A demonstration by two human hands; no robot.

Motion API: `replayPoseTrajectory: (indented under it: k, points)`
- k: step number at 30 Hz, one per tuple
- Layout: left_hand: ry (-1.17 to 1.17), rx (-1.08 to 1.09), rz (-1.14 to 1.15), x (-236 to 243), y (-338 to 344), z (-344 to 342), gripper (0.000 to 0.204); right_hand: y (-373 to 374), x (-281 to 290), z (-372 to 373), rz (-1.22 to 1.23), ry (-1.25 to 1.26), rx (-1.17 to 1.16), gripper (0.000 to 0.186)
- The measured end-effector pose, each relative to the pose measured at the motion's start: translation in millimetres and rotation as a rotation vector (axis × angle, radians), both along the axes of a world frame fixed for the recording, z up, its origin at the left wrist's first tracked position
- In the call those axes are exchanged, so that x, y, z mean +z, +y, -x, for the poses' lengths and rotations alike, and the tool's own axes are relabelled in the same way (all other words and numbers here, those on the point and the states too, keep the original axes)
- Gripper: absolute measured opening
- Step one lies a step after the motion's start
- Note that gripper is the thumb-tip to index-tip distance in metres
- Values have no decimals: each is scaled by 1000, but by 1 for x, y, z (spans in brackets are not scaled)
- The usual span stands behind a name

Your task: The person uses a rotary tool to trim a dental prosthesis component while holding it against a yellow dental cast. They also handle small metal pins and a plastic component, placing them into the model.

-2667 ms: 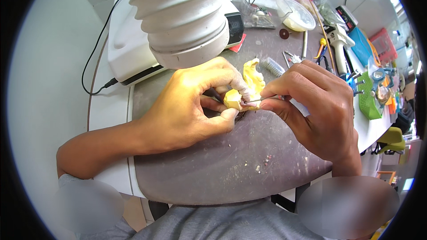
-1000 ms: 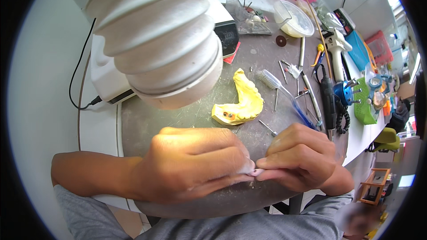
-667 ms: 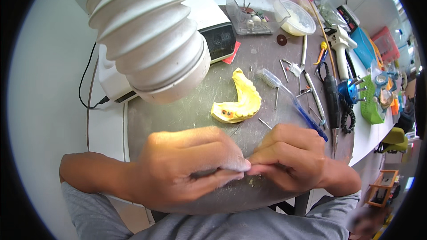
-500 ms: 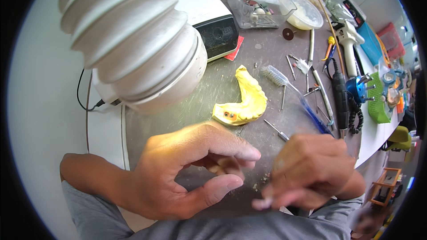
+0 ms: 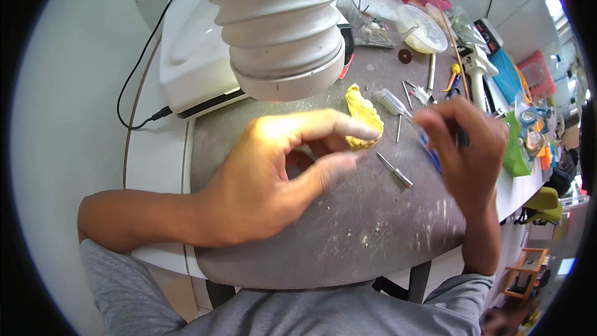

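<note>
Yellow model (image 5: 360,104) partly behind left hand (image 5: 277,177)

A scuffed grey worktop (image 5: 280,264) fills the frame's centre. On it lie pale crumbs (image 5: 365,236) toward lower centre, a slim metal hand driver (image 5: 395,171) and a yellow dental model (image 5: 360,104) mid-frame, a bristle brush (image 5: 390,101) just right of the model, and a brown cutting disc (image 5: 405,56) at upper right.

Right hand (image 5: 469,149) now up beside brush (image 5: 391,102)
</note>
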State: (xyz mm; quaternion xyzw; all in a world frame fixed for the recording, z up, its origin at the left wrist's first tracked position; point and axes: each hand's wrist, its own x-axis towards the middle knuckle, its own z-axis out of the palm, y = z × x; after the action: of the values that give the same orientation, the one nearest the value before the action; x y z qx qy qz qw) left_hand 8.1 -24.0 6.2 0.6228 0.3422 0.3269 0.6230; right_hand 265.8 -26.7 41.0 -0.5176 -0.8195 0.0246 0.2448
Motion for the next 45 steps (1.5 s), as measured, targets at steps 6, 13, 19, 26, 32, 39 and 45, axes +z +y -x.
replayPoseTrajectory:
  k: [6,13,19,26,32,39,45]
  points:
    - [-122,153,-156,-1,4,0,12,60,-8,14,44,-171,143,15]
    - [-96,106,-99,4,6,0,8,70,-22,22,45,-216,112,14]
    - [394,-113,-681,-8,1,7,11,33,-4,12,-169,-24,106,8]
    - [382,-38,-502,0,-8,1,19,-21,-22,11,52,261,195,14]
    - [106,-61,-55,-7,-14,-2,17,-29,-36,20,67,298,382,24]
    - [76,-83,46,-12,-11,-5,24,-30,-43,21,49,306,388,21]
    - [139,-103,15,-11,-7,-4,14,-36,-30,-6,56,-30,79,21]
